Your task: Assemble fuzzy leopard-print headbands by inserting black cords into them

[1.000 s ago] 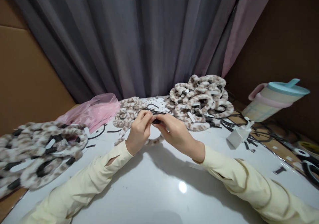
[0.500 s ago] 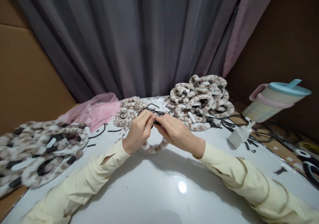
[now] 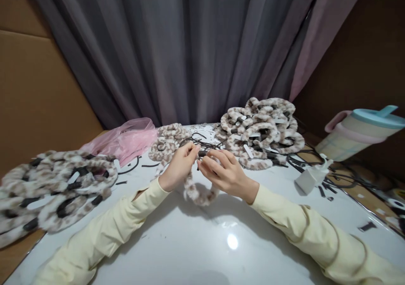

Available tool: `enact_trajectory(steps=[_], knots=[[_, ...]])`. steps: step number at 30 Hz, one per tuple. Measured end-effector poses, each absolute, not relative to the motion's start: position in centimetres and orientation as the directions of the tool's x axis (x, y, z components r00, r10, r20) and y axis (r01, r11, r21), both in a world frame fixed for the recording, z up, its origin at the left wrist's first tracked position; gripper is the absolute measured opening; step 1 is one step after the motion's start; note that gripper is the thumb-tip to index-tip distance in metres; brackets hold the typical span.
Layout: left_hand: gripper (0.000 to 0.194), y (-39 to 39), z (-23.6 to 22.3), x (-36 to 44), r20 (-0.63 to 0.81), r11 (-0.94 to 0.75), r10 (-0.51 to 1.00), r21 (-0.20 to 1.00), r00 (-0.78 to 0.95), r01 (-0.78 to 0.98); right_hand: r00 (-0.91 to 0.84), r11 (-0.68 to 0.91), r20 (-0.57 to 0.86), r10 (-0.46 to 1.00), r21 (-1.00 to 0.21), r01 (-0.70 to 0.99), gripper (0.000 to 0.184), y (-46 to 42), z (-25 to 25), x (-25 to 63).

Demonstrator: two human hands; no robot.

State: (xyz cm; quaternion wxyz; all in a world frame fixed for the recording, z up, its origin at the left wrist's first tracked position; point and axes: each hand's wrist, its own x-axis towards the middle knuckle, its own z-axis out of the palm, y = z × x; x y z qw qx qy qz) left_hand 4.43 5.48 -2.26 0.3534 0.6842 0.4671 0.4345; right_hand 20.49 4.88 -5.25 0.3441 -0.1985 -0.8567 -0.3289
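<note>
A fuzzy brown-and-white scrunchie (image 3: 198,193) hangs between my two hands above the white table (image 3: 202,242). My left hand (image 3: 178,166) pinches its upper end with thumb and fingertips. My right hand (image 3: 225,174) is closed round the same end, where a small black band piece shows between the fingertips. The loop droops below both hands and is slightly blurred. Both arms wear cream sleeves.
A heap of similar scrunchies (image 3: 53,188) lies at the left, another heap (image 3: 261,131) at the back right, a few (image 3: 167,141) behind my hands. A pink plastic bag (image 3: 122,139), a pink cup with a blue lid (image 3: 360,131), a small white bottle (image 3: 311,177), loose black bands (image 3: 338,179).
The scrunchie loop has swung lower and nearer to me below my hands. Both hands have shifted slightly right and stayed pinched together on its top end.
</note>
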Motion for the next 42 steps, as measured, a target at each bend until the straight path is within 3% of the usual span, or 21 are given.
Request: enact_trajectory(steps=[5, 12, 19, 23, 26, 29, 33, 38, 42], knots=[[0.03, 5.6, -3.0, 4.7, 0.207, -0.255, 0.96, 0.925, 0.19, 0.281, -0.643, 0.66, 0.766, 0.001, 0.483, 0.575, 0.016, 5.3, -5.7, 20.3], [0.029, 5.2, -3.3, 5.0, 0.309, -0.35, 0.937, 0.802, 0.164, 0.485, -0.555, 0.784, 0.832, -0.017, 0.355, 0.509, 0.024, 5.7, -5.9, 20.8], [0.029, 5.1, -3.2, 5.3, 0.289, -0.332, 0.943, 0.783, 0.166, 0.527, -0.519, 0.844, 0.855, 0.023, 0.262, 0.469, 0.023, 6.1, -6.5, 21.1], [0.028, 5.0, -3.3, 5.4, 0.286, -0.341, 0.94, 0.787, 0.184, 0.515, -0.417, 0.887, 0.902, 0.112, 0.099, 0.452, 0.023, 5.6, -6.5, 20.5], [0.027, 5.0, -3.5, 5.4, 0.3, -0.351, 0.936, 0.767, 0.183, 0.537, -0.209, 0.864, 0.928, 0.308, -0.182, 0.469, 0.021, 5.2, -6.3, 19.6], [0.025, 5.1, -3.8, 5.3, 0.344, -0.385, 0.921, 0.729, 0.183, 0.567, -0.035, 0.775, 0.835, 0.549, -0.493, 0.396, 0.014, 5.0, -6.0, 18.9], [0.025, 5.3, -4.1, 5.2, 0.378, -0.43, 0.9, 0.696, 0.216, 0.575, 0.026, 0.622, 0.645, 0.764, -0.746, 0.238, 0.009, 5.1, -5.3, 18.7], [0.025, 5.2, -4.2, 5.2, 0.414, -0.474, 0.877, 0.663, 0.245, 0.579, 0.023, 0.264, 0.265, 0.964, -0.964, 0.033, 0.022, 5.2, -4.3, 19.0], [0.025, 5.1, -4.7, 5.4, 0.434, -0.493, 0.864, 0.632, 0.254, 0.598, 0.01, 0.08, 0.079, 0.997, -0.996, -0.037, 0.024, 5.1, -4.0, 18.9]])
